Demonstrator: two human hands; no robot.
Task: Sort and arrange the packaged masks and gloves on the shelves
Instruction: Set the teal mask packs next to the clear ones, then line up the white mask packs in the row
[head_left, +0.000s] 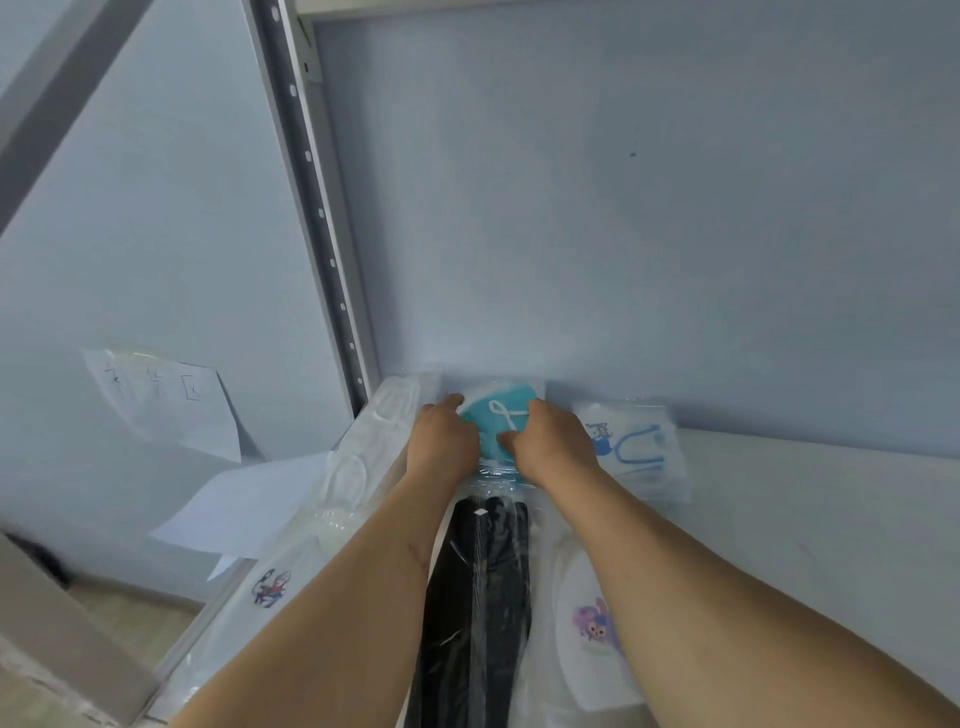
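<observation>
A teal mask in a clear packet (496, 415) lies at the back of the white shelf (805, 499), against the wall. My left hand (441, 441) grips its left edge and my right hand (550, 441) grips its right edge, fingers curled over the packet. In front of it, between my forearms, lies a packet of black masks (475, 603). A white packet with blue ear loops (634, 447) rests just right of my right hand. White masks in clear packets (363, 457) run along the shelf's left edge, one with a cartoon print (270, 587). A mask with a purple cartoon (595, 623) sits under my right forearm.
A grey perforated shelf upright (322, 218) rises at the left of the shelf. Paper sheets (166, 400) are stuck on the wall beyond it, and another sheet (234, 509) sticks out by the shelf's left edge. The shelf surface stretches bare to the right.
</observation>
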